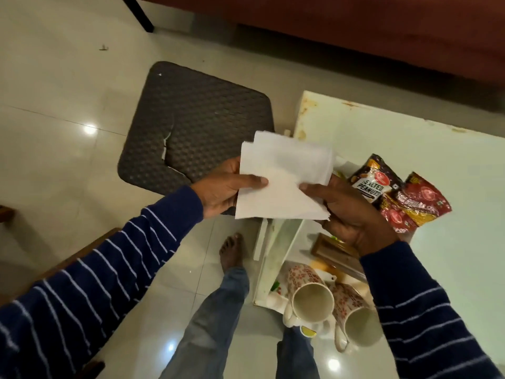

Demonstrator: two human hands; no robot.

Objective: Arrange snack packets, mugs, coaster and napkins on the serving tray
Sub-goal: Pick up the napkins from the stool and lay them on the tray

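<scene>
napkins (284, 179): white, unprinted, held up between my hands over tabletop's (451, 165) left edge
left hand (221, 187): thumb pinching napkins
right hand (352, 212): gripping napkins
dark packet (375, 177): "SALTED PEANUTS", on tabletop
red packets (415, 206): text unreadable
mugs (311, 294): floral, near edge

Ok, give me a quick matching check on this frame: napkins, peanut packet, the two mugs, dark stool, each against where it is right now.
Things:
1. napkins
2. salted peanuts packet
3. floral mugs
4. dark woven stool

Places:
A. standing on the floor, left of the white table
B. lying on the table beside the red snack packets
C. held in the air between the left hand and the right hand
D. standing upright and empty at the table's near edge

Pairs: 1-C, 2-B, 3-D, 4-A
</scene>
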